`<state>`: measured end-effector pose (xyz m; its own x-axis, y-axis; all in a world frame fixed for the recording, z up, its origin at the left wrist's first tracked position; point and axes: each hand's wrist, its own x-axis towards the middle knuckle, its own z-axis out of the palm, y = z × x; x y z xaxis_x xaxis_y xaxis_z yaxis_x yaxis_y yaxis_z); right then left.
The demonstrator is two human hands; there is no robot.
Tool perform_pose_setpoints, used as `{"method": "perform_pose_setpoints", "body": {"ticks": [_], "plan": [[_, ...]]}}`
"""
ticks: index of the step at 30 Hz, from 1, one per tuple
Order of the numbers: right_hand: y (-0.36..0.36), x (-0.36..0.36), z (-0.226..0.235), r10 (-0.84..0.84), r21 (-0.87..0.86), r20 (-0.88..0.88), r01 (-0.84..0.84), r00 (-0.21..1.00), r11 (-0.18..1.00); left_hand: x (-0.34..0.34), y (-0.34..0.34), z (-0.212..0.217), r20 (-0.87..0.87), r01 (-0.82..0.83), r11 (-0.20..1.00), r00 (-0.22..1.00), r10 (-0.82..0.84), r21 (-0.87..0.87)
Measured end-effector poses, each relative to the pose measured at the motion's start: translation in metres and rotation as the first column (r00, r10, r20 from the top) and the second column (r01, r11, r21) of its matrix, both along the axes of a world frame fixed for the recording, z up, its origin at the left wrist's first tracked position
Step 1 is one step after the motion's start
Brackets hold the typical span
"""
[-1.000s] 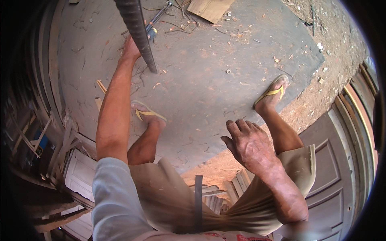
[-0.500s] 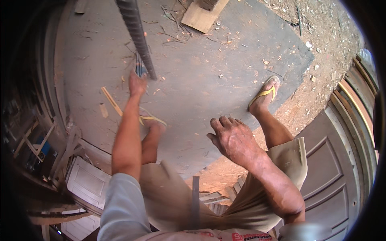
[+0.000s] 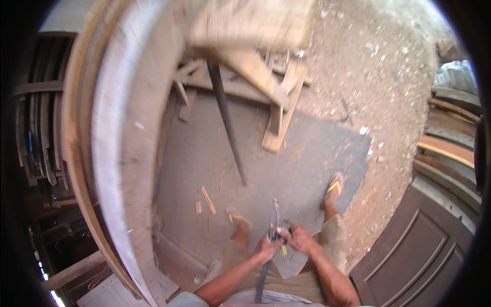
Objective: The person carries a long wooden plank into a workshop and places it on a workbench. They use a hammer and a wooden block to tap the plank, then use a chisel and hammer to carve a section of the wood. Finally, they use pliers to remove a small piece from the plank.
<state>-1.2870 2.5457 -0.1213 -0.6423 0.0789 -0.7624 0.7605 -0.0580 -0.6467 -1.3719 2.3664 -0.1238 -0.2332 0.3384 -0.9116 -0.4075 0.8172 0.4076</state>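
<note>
In front of my lap both hands are close together. My left hand [image 3: 266, 249] is closed around a long metal tool [image 3: 275, 211] with a pale, slightly curved tip pointing away from me; blur hides its exact kind. My right hand [image 3: 303, 239] meets it from the right, fingers bent around something dark that I cannot make out. Just below them shows a small yellow-green piece [image 3: 284, 249], whose link to either hand is unclear. A dark strip [image 3: 263, 282] runs from under my left hand down toward my waist.
A wooden workbench [image 3: 245, 30] stands ahead, with a dark slanting rod [image 3: 225, 117] below its top. My feet in yellow-strapped sandals [image 3: 335, 189] stand on a grey sheet [image 3: 204, 153]. Two wood slips [image 3: 208, 200] lie left. A panelled door [image 3: 409, 240] leans right, near stacked planks [image 3: 445, 146].
My left hand has come up from the floor sheet with the metal tool. My right hand has joined it in front of my lap. The view has lifted, bringing the workbench in.
</note>
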Motion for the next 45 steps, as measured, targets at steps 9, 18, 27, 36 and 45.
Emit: {"method": "perform_pose_setpoints", "body": {"ticks": [9,18,27,36,45], "plan": [[0.134,0.064,0.201,-0.261,0.153,-0.054,0.266,0.964,0.952,0.034,0.175,0.199,-0.132,0.406,0.897,0.913,-0.387,0.176],[0.282,-0.003,0.262,-0.032,0.365,-0.237,0.120,0.971,0.923,-0.063,0.238,0.350,-0.567,0.236,0.955,0.819,-0.095,0.180],[0.361,-0.053,0.307,-0.320,0.363,-0.390,0.463,0.864,0.809,-0.217,0.243,0.413,-0.847,-0.154,0.947,0.422,0.322,0.283],[0.412,-0.147,0.298,-0.160,0.372,-0.391,0.315,0.906,0.873,-0.274,0.211,0.391,-0.995,-0.076,0.992,-0.004,-0.102,-0.101],[0.456,-0.278,0.369,0.151,0.266,-0.498,-0.016,0.854,0.964,-0.232,0.390,0.407,-0.618,-0.186,0.807,0.555,0.557,0.560]]}}
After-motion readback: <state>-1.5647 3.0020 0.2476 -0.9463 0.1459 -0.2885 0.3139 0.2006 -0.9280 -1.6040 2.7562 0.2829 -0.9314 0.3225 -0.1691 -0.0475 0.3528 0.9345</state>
